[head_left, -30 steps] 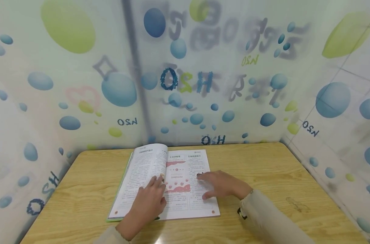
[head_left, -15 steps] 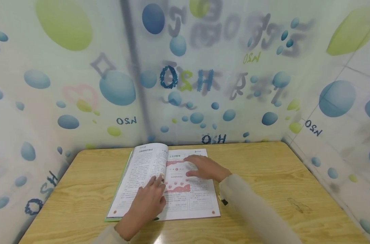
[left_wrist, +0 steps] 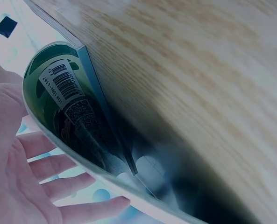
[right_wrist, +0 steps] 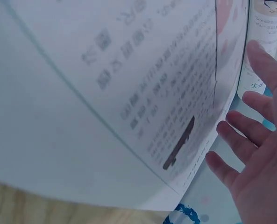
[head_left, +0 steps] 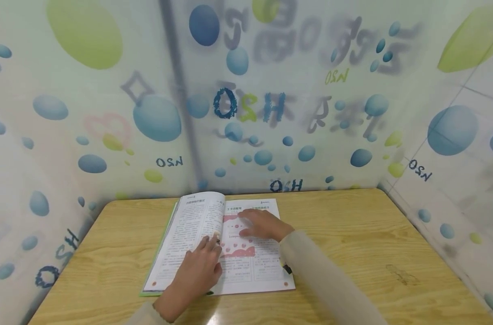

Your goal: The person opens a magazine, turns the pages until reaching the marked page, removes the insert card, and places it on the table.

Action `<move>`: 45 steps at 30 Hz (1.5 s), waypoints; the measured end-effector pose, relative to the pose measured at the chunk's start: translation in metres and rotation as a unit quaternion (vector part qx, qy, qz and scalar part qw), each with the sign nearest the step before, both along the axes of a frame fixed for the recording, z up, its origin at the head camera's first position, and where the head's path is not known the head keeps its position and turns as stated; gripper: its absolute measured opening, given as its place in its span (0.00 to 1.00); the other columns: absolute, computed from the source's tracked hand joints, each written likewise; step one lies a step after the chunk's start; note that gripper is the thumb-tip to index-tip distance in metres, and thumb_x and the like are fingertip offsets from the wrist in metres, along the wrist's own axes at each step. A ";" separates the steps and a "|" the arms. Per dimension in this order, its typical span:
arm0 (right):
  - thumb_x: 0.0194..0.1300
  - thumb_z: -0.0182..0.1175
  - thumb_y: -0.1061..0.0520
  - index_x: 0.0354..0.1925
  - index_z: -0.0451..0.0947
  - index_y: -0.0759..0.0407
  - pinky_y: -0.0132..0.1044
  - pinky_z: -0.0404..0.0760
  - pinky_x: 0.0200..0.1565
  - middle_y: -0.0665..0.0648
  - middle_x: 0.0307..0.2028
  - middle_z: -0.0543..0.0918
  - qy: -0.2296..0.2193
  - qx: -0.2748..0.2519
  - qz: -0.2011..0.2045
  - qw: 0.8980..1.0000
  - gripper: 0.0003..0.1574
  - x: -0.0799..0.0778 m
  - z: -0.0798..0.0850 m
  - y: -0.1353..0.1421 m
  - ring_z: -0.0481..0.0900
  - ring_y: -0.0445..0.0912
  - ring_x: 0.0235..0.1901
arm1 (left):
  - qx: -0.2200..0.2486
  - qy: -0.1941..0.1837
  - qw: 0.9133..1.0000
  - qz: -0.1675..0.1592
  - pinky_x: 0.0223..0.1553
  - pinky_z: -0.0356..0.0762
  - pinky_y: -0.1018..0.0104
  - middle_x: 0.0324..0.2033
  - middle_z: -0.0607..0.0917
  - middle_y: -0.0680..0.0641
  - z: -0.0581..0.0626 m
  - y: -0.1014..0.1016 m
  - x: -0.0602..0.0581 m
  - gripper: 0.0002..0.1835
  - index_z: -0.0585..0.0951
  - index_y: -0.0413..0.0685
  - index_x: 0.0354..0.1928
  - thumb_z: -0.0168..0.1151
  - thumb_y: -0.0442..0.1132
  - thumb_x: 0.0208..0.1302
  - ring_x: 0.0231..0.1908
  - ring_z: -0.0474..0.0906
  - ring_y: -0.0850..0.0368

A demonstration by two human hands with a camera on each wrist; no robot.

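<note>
An open magazine [head_left: 267, 275] lies on the table, its left pages curving up near the spine. My left hand [head_left: 199, 266] rests on the left page with its fingers extended toward the spine. Over the right page, my right hand [head_left: 262, 224] has thumb and fingers spread, reaching the upper right of a pink-and-white rectangle [head_left: 238, 252] printed with strawberries. Whether this rectangle is a loose sheet or part of the page, I cannot tell. The left wrist view shows the magazine's green back cover with a barcode [left_wrist: 66, 84], and the relaxed left fingers [left_wrist: 66, 186] beside it.
The wooden table [head_left: 344, 234] extends on both sides of the magazine. Pale walls [head_left: 311, 149] patterned with blue and green drops enclose it at the back and sides.
My right hand has moved left and slightly away from me, from the right column of the page to the pink rectangle. My left hand has stayed on the left page.
</note>
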State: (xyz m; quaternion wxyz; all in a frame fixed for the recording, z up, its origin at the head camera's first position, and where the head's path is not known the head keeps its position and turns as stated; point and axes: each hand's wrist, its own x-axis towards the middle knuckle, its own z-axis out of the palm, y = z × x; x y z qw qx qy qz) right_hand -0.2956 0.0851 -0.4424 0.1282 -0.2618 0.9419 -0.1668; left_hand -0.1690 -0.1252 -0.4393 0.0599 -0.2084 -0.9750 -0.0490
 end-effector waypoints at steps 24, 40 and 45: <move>0.58 0.69 0.36 0.68 0.71 0.43 0.51 0.65 0.68 0.51 0.62 0.74 0.050 0.024 -0.004 0.998 0.43 -0.007 -0.015 -0.013 0.71 0.48 0.62 | -0.004 0.010 1.000 -0.007 0.37 0.81 0.39 0.65 0.75 0.39 -0.003 -0.001 -0.001 0.19 0.83 0.39 0.49 0.69 0.40 0.56 0.62 0.73 0.38; 0.50 0.76 0.37 0.70 0.70 0.41 0.49 0.79 0.53 0.52 0.65 0.71 -0.020 0.025 -0.038 0.999 0.51 -0.018 -0.007 -0.021 0.69 0.50 0.60 | 0.017 0.016 1.000 -0.014 0.36 0.81 0.39 0.64 0.76 0.38 -0.006 -0.002 0.000 0.16 0.83 0.39 0.45 0.67 0.38 0.55 0.61 0.73 0.37; 0.48 0.77 0.38 0.68 0.71 0.42 0.46 0.83 0.40 0.52 0.63 0.71 -0.034 0.012 -0.042 0.998 0.50 -0.019 -0.004 -0.022 0.69 0.50 0.59 | 0.006 0.020 1.000 -0.010 0.36 0.81 0.40 0.64 0.76 0.40 -0.006 -0.002 -0.001 0.17 0.84 0.39 0.47 0.68 0.39 0.55 0.61 0.74 0.38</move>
